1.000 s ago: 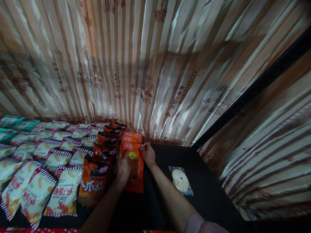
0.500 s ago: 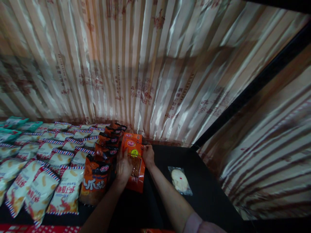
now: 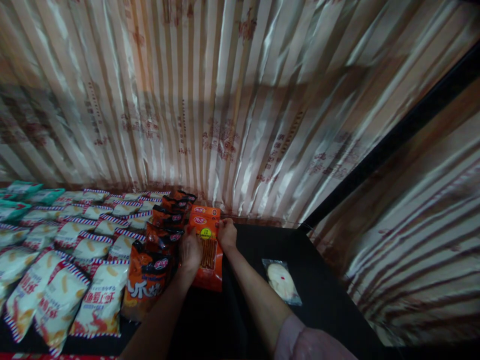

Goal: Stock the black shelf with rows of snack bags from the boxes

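Note:
Between my hands lies an orange snack packet (image 3: 210,272) with a yellow round label and a clear window showing brown sticks. Another orange packet (image 3: 205,212) shows just behind its top edge. My left hand (image 3: 190,248) grips the packet's left side, fingers partly hidden. At the upper right edge, my right hand (image 3: 227,234) pinches the packet with bent fingers. Close to my left hand stands a column of black-and-orange snack bags (image 3: 145,280), the nearest one upright and largest in view.
Rows of white snack bags (image 3: 98,300) with striped edges fill the left, with green bags (image 3: 24,188) at the far left. A clear packet with a pale round item (image 3: 282,281) lies on the black table (image 3: 318,295). A pleated curtain (image 3: 225,100) hangs behind; a black pole (image 3: 390,135) slants at right.
The orange packet has shifted slightly away from me, more in line with the one behind it. Both hands stay on it. The view has turned a little.

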{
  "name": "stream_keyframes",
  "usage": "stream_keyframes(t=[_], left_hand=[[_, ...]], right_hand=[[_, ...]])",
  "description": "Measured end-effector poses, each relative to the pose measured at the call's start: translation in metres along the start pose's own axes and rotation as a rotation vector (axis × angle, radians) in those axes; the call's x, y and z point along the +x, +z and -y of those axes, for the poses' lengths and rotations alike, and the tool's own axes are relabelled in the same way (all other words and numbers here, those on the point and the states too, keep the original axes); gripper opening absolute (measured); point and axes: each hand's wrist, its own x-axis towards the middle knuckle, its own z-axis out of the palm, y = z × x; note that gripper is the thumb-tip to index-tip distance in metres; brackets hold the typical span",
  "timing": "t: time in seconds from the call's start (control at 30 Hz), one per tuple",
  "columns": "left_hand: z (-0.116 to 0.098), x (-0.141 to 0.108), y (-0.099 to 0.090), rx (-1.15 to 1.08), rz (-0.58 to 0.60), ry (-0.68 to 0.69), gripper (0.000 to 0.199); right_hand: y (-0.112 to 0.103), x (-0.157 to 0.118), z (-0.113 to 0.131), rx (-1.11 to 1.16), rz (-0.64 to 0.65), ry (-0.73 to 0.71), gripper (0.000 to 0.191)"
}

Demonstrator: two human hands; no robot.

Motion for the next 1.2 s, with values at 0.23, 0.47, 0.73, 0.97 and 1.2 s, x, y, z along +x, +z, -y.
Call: stream_keyframes(t=[0.23,0.47,0.73,0.97,1.2], left_hand=[[0.009,0.004,0.009,0.111,0.014,0.047,0.035],[0.008,0.002,0.017,0.197,0.012,0.04,0.039],[0.01,0.002,0.024,0.233,-0.052,0.033,0.037],[0.011,0.001,0.022,0.274,-0.063,0.046,0.035],[0.009,-0.001,0.018,0.284,-0.029,0.044,0.035]], right_hand=[[0.004,0.002,0.0,-0.096,0.024,0.027,0.014],[0.008,0.0,-0.002,-0.192,0.044,0.078,0.017],[0.005,0.0,0.0,-0.296,0.089,0.093,0.021],[0.004,-0.001,0.001,-0.311,0.094,0.088,0.021],[0.005,-0.001,0.001,-0.313,0.095,0.097,0.021]])
